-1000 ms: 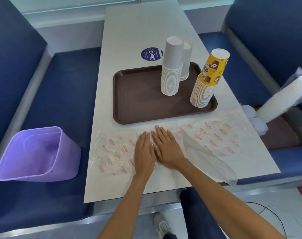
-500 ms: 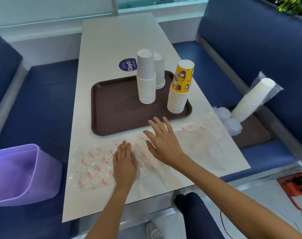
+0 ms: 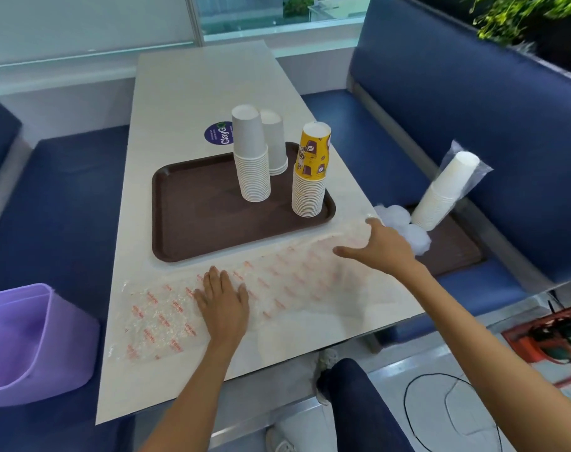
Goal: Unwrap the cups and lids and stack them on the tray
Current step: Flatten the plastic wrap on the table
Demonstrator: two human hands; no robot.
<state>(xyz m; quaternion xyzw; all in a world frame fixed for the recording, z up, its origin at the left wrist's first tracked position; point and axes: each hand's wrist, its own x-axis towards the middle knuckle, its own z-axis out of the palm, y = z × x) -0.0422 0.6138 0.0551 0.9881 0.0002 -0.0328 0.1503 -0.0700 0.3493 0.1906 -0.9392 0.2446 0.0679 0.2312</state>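
Smoothing out a spent wrapper, a clear plastic film printed with red marks [image 3: 153, 321], along the near edge of the long white worktop [image 3: 196, 76]. Left hand [image 3: 224, 303] pressed flat on the film, fingers straight and together, gripping nothing. Right hand [image 3: 385, 246] likewise open, fingers spread over the film's right end near the worktop's corner (touching or just above, impossible to say).

Slippery stuff, this film: apt to skate off the edge if swept too briskly, or to cling to a palm and lift away with it. Worth watching too: the stack topped by a yellow printed cup [image 3: 310, 154], standing tight against the right rim of the brown rectangular plastic tray [image 3: 196, 223] and near the right forearm, easily toppled by a careless reach toward the bench.

Also on that tray, rims down: a tall stack of white paper cups [image 3: 251, 164] and a shorter white stack [image 3: 274, 141] just behind it. Yet to be unwrapped, well apart on the blue bench seat [image 3: 359, 141] to the right: a sleeve of white cups in clear plastic [image 3: 447, 190], leaning on a second brown tray [image 3: 457, 252], with translucent white lids [image 3: 404, 226] bunched at its foot — likely to roll once the sleeve is lifted. Lilac plastic bin [image 3: 33, 337] on the left seat, only partly in frame; none of the film in it.
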